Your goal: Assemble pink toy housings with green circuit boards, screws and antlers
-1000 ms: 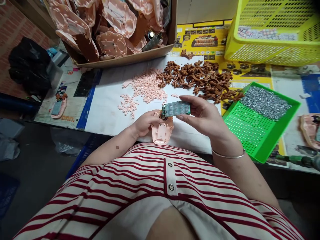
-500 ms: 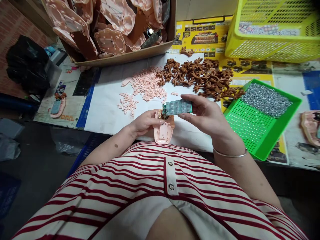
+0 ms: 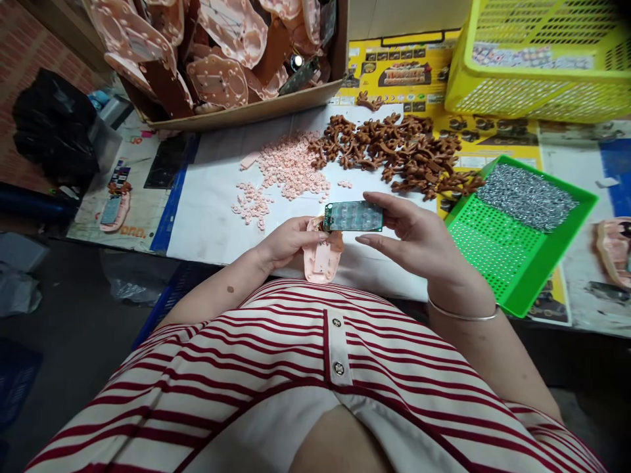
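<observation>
At the surface's near edge, the left hand [image 3: 286,242] grips a pink plastic shell [image 3: 321,257], its lower end pointing toward the striped shirt. Just right, the right hand [image 3: 414,236] pinches a green circuit board [image 3: 353,216] by its right end — the board's left end sits over the shell's top. Farther right, a green tray [image 3: 513,263] holds silver screws [image 3: 525,197].

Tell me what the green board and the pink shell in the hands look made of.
Green board: apparently a printed circuit board, glossy green with rows of pale contact pads. Pink shell: likely moulded plastic, matte and uniformly coloured.
</observation>
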Demonstrator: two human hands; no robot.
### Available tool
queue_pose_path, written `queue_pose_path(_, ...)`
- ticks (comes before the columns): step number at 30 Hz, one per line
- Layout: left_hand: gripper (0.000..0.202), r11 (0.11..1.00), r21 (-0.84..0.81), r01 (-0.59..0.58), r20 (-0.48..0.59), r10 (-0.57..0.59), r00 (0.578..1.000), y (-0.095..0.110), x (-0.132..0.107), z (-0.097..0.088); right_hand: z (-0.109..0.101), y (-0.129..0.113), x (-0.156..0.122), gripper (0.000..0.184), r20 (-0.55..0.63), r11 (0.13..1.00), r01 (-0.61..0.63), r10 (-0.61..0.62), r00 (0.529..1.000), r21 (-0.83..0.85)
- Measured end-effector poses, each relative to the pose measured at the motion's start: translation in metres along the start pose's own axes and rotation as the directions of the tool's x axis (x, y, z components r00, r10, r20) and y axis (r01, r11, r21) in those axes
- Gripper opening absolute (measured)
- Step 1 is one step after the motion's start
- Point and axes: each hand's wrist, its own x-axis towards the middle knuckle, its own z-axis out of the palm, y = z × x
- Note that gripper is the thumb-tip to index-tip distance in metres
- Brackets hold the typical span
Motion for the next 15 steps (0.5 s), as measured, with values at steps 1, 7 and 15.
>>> queue_pose_path(1, 0.037, 1.000, 0.005, -0.002, -0.014, 0.002, 1.000, 0.000, 0.000, 0.000, -0.001, 0.000, -0.002, 0.066, 0.008, 0.999, 0.026, -0.025, 1.000, -0.041)
queue_pose_path(7, 0.034, 0.999, 0.042, 0.009, -0.054, -0.007, 0.999, -0.004, 0.002, 0.001, -0.005, -0.006, -0.009, 0.051, -0.017, 0.892, 0.293, -0.318, 0.948, -0.344)
queue_pose_path(15, 0.036, 1.000, 0.014, 0.017, -0.029, -0.016, 0.999, -0.004, 0.000, 0.000, -0.001, -0.005, -0.016, 0.052, 0.095, 0.603, 0.637, -0.686, 0.722, -0.480)
